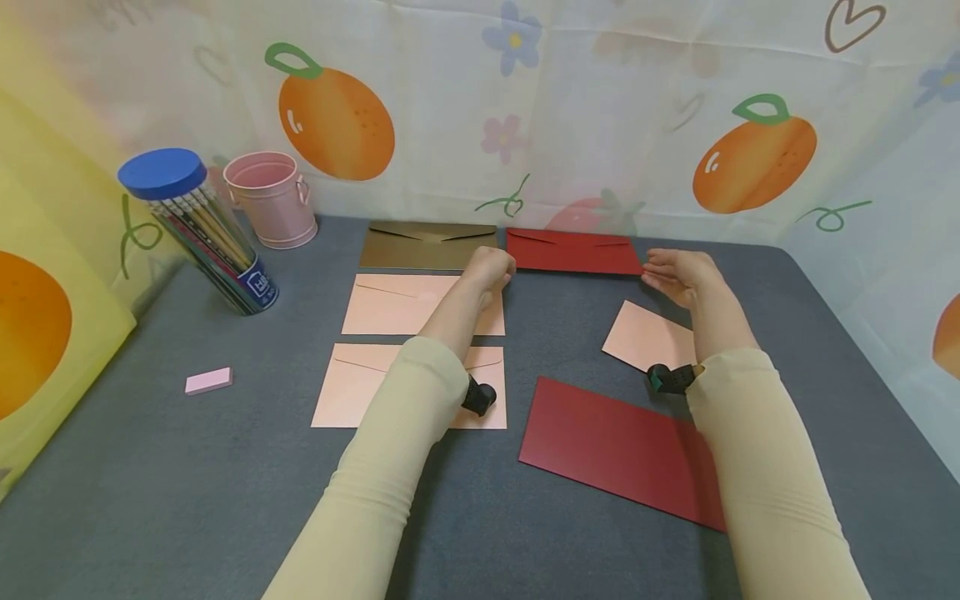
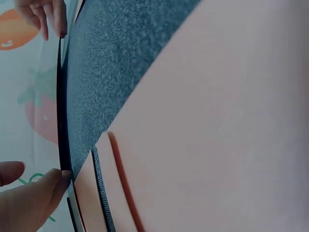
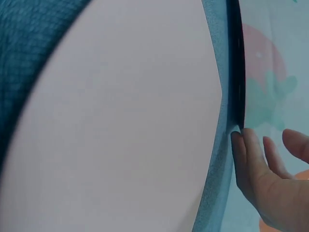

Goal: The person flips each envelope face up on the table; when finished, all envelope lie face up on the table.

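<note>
A bright red envelope (image 1: pixel 573 252) lies flap side up at the back of the table. My left hand (image 1: pixel 489 272) is at its left end; in the left wrist view the fingertips (image 2: pixel 63 176) touch the envelope's end, the thumb standing apart. At the opposite end is my right hand (image 1: pixel 681 277). Its straight fingers (image 3: pixel 252 147) meet the envelope's edge in the right wrist view, with the thumb held away. To the left of the red envelope lies a gold envelope (image 1: pixel 420 248). Two pink envelopes (image 1: pixel 382 302) sit in front of the gold one, partly covered by my left arm.
A dark red envelope (image 1: pixel 615 442) lies slanted near the front, partly under my right forearm. Close to my right wrist is a pale pink card or envelope (image 1: pixel 647 336). At left stand a blue-lidded pencil jar (image 1: pixel 217 242) and a pink bucket (image 1: pixel 273 204); an eraser-like pink block (image 1: pixel 208 381) lies nearer.
</note>
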Demonstrator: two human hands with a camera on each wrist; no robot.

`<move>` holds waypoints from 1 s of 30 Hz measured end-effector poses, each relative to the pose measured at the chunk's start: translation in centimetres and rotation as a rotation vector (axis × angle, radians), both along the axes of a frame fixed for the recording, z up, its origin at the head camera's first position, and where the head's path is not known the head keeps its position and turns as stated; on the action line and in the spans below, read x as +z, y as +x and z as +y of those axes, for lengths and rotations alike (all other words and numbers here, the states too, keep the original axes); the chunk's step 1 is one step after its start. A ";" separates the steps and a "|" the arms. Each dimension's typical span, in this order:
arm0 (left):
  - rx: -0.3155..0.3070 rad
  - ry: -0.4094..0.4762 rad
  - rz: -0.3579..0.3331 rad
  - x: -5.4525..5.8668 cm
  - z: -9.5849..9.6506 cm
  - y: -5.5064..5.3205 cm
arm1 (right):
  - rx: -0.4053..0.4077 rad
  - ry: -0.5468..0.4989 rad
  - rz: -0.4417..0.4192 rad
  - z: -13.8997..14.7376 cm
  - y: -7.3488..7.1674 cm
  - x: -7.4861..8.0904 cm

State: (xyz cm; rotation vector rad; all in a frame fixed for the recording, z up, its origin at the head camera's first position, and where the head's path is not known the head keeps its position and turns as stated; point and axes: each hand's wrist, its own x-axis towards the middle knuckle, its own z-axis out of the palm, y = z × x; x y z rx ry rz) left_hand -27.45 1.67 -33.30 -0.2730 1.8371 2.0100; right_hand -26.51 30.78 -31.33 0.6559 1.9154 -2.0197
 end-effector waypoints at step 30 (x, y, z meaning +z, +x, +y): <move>0.051 -0.112 0.091 0.4 1.7 1.1 | 0.154 0.127 0.019 3.4 1.4 1.2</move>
